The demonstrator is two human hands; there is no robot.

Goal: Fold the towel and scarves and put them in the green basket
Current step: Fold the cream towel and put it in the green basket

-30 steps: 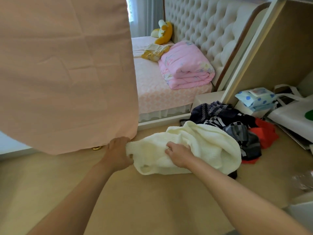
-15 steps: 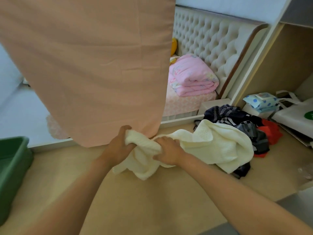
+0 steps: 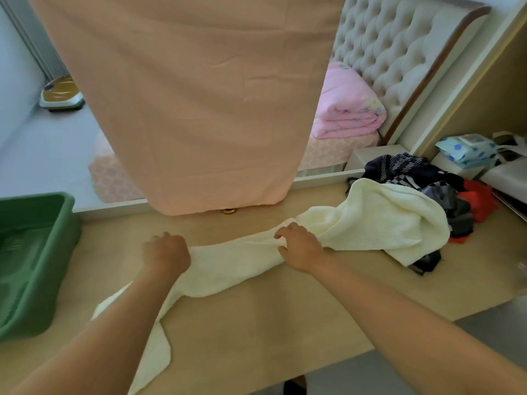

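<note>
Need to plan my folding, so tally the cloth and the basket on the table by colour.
Cream: 1, the towel
Green: 1, the basket
Red: 1, a cloth
Dark patterned: 1 heap; its pieces cannot be told apart
Total: 4

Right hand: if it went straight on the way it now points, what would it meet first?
The right hand, gripping the cream towel, points forward-left over bare table. First in that line looks to be the small gold object below the hem of the hanging pink cloth; depth is unclear.
</note>
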